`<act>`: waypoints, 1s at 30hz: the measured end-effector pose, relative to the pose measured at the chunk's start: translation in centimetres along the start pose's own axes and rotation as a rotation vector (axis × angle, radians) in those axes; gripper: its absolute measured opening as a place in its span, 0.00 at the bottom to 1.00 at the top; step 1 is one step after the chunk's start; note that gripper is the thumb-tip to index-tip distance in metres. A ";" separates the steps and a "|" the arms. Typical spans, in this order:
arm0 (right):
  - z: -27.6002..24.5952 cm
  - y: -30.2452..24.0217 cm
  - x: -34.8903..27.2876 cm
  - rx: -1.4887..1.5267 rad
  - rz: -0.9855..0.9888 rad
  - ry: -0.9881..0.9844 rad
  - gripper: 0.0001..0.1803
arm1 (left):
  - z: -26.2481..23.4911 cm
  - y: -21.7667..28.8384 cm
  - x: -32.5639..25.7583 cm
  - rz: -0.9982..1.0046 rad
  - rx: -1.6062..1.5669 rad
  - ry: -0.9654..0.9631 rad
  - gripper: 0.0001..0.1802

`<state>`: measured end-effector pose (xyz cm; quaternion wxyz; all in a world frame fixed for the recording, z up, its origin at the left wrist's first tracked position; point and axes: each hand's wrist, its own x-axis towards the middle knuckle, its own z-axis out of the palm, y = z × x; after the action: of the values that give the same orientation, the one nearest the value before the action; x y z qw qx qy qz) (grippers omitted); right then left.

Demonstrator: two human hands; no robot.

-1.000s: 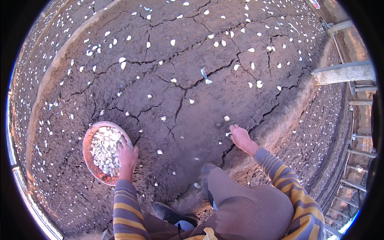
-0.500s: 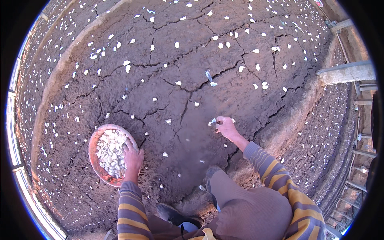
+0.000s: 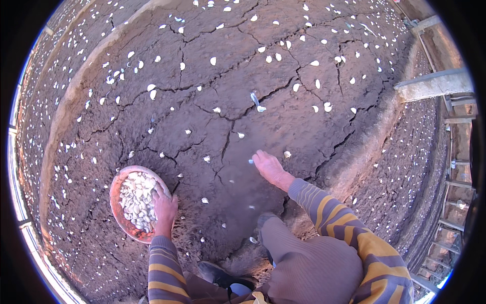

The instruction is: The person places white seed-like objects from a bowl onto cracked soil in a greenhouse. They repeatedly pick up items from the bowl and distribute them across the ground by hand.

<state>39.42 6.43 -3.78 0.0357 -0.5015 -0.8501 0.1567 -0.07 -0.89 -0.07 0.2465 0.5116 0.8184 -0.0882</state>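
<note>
Pale garlic cloves fill a worn reddish bowl at the left, low over the soil. My left hand is closed over the bowl's right rim, its fingers reaching in against the cloves and the thumb outside. To the right of centre, my right hand is low at the soil, fingers pinched together. A small bluish-white garlic clove shows at its fingertips, partly hidden. One more clove sits on the dirt just right of that hand.
Cracked brown soil carries many scattered cloves. A raised ridge curves along the left. On the right, a concrete beam juts in beside a sunken strip with more cloves. My shoe and bent knee are close below.
My right hand has moved left across the soil, uncovering a clove to its right. My left hand stays at the bowl. The whole view has shifted slightly.
</note>
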 end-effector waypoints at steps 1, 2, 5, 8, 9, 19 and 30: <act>0.1 0.3 -0.1 0.003 0.005 -0.009 0.09 | -0.1 0.1 0.0 0.001 0.000 -0.004 0.51; 0.3 0.7 -0.2 0.006 0.011 -0.018 0.08 | -0.1 0.3 0.1 0.004 0.000 -0.009 0.51; -1.1 1.7 -0.1 0.008 0.144 -0.038 0.09 | -0.2 0.1 0.2 0.017 -0.012 0.013 0.50; -3.6 3.9 -1.6 -0.097 0.350 0.134 0.11 | -0.2 -0.2 -0.6 0.021 -0.012 0.008 0.49; -4.1 4.6 -2.3 -0.145 0.391 0.097 0.12 | -0.4 0.0 -0.6 0.016 -0.010 0.011 0.49; -7.0 12.3 -7.2 0.272 0.609 0.023 0.12 | 0.2 -0.3 -0.1 0.011 -0.047 0.015 0.51; -5.8 11.2 -10.3 -0.143 0.371 -0.222 0.11 | 0.1 -0.3 0.1 0.057 -0.039 0.004 0.51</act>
<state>55.22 3.89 -0.69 -0.1232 -0.6303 -0.7509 0.1541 -0.34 -1.05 -0.25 0.2574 0.5299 0.8055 -0.0641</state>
